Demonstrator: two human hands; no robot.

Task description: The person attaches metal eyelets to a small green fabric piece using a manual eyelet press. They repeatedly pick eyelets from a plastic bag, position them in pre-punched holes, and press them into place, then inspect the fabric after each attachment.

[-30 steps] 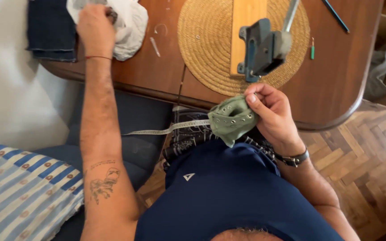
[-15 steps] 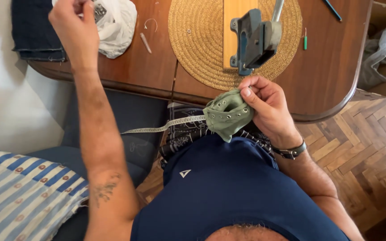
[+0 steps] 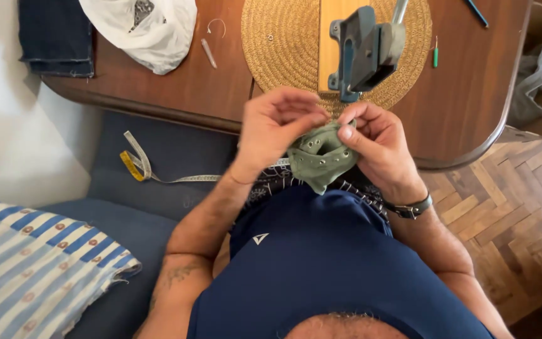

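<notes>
Pinched between both the left hand and the right hand just off the desk's near edge, the green eyelet-studded cloth is judged mid-adjustment, careful fingertip alignment being called for next.

Surroundings: wooden table, seat and floor.
A round woven mat lies on the wooden table, bearing a wooden board with a grey-blue clamp tool. White cloth and folded dark denim lie at the table's left end. A measuring tape trails over the blue seat; a striped cushion lies lower left. Herringbone parquet lies to the right.
</notes>
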